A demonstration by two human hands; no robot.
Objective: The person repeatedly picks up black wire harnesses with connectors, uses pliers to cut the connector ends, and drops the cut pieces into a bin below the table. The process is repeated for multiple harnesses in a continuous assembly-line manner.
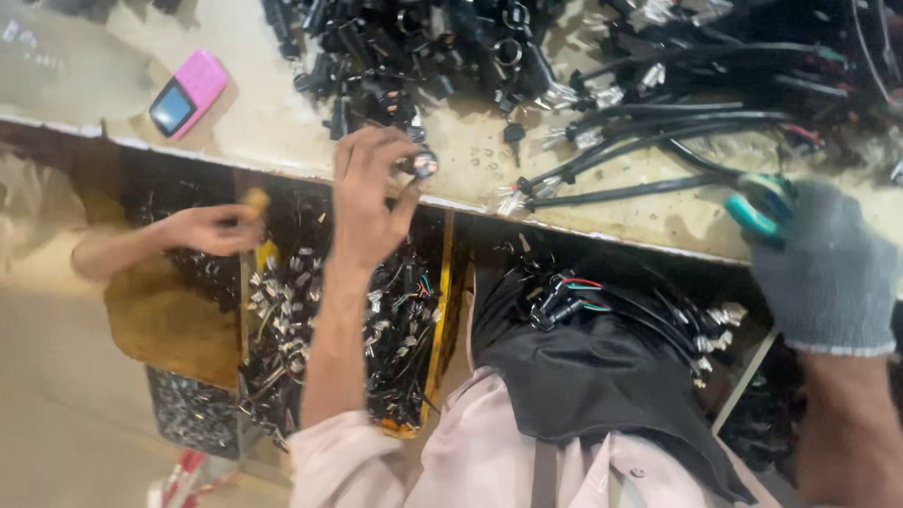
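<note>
Left hand (369, 193) bare, pinching small metal-tipped part (419, 166) at workbench edge (282, 113). Right hand (828, 268) in grey glove, gripping teal-handled tool (762, 209) at same edge. Another person's hand (212, 229) below the bench, well left. Black cable bundles (658, 122) on bench.

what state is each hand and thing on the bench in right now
bare left hand: raised, fingertips pinching a small round metal-faced black part
grey-gloved right hand: closed on green-handled tool
pink rectangular device with screen: lying flat, tilted
black sheathed cables: loose on bench
another person's hand: holding a small tan piece
</note>
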